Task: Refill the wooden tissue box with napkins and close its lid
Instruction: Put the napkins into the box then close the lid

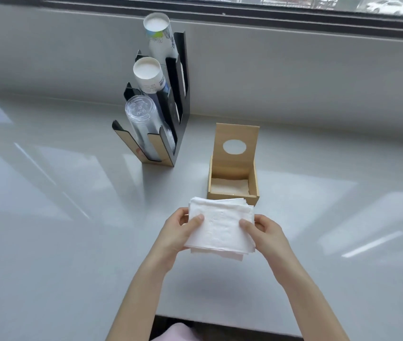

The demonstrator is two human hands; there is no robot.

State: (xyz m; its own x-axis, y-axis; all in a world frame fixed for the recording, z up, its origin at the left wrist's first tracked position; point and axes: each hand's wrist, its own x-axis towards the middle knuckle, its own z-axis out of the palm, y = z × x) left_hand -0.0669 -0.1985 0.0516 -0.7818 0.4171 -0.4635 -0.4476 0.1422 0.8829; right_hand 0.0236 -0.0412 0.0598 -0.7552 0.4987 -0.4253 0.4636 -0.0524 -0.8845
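Room: bare counter (47, 242) at 3 and 9 o'clock.
Box (233, 183): lid (236, 146) upright, 12 o'clock.
Hands: left hand (178, 232), right hand (265, 230) pinching napkins (220, 230), slightly tilted.

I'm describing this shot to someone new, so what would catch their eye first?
Front and centre, the left hand and right hand hold a stack of white napkins above the counter. Just beyond stands the wooden tissue box, its lid propped upright. Farther left, a black cup dispenser holds paper and clear cups.
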